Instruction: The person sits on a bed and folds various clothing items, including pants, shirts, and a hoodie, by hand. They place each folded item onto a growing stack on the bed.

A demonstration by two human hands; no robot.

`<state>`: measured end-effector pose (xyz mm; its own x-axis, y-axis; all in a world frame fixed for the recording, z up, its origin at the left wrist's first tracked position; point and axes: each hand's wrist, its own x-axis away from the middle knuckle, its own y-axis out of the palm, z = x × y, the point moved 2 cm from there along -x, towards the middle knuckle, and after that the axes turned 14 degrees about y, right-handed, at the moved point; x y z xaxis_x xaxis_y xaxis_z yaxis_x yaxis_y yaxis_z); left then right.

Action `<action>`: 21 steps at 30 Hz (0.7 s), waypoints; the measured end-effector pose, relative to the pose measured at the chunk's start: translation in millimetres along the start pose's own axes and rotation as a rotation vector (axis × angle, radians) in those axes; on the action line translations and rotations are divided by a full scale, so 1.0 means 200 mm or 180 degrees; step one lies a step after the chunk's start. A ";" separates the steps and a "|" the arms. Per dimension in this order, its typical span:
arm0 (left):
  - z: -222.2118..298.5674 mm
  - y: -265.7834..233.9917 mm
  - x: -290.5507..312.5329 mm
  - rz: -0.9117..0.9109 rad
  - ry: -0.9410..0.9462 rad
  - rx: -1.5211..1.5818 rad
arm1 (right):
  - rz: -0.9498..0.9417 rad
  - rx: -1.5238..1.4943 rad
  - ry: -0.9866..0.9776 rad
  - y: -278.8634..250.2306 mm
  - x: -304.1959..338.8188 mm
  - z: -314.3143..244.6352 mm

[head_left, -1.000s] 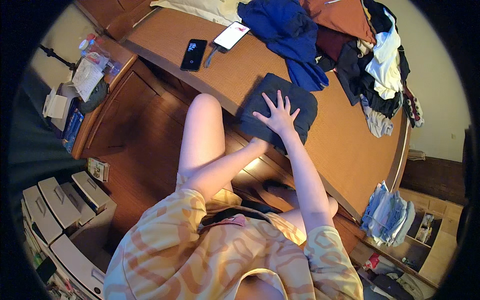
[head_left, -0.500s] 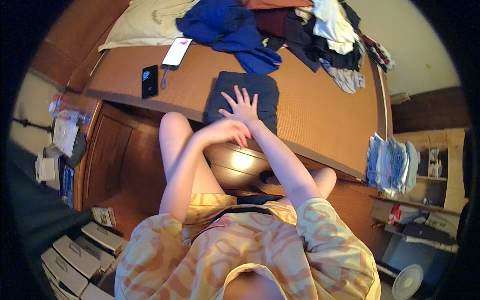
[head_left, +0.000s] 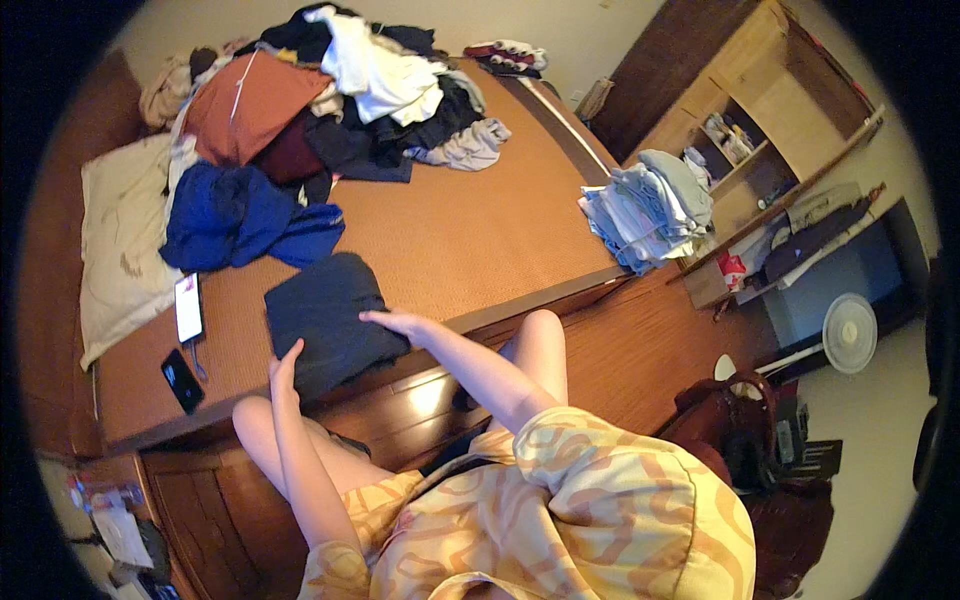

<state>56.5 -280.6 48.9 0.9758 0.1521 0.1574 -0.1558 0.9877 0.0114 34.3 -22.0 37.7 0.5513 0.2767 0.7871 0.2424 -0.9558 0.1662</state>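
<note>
A dark folded garment [head_left: 325, 310] lies at the bed's near edge, in a rough square block. My left hand [head_left: 286, 368] is at its near left corner, the thumb up against the cloth. At its right side my right hand [head_left: 397, 323] has a thumb on top, the other fingers hidden by the cloth. Both hands grip the garment between them. Just beyond it lies a crumpled blue garment [head_left: 235, 215].
A heap of clothes [head_left: 385, 90] covers the bed's far side, beside a pale pillow [head_left: 125, 250]. Left of me lie a lit phone [head_left: 188, 308] and a dark phone [head_left: 182, 380]. A stack of folded clothes [head_left: 645, 215] sits at the bed's right corner. A white fan [head_left: 850, 332] stands farther right.
My view has swung to the right. My right hand, spread flat on the dark garment before, is now at its right side; my left hand has gone from my right wrist to the near left corner.
</note>
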 end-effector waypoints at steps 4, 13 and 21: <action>-0.03 0.00 0.05 -0.0177 -0.0799 0.0598 | -0.0531 -0.0628 -0.0206 0.03 0.18 0.06; 0.18 0.47 0.29 -0.1012 -0.0758 0.1226 | -0.1090 -0.2030 -0.0384 -0.35 0.71 0.13; 0.79 1.27 0.39 -0.2288 -0.0567 0.1192 | -0.1116 -0.2792 -0.0767 -0.94 1.35 0.15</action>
<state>68.6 -23.1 220.5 0.8229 -0.5507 0.1399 0.4249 0.7599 0.4919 162.3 235.9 200.7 0.7333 0.4793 0.4822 -0.2029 -0.5226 0.8281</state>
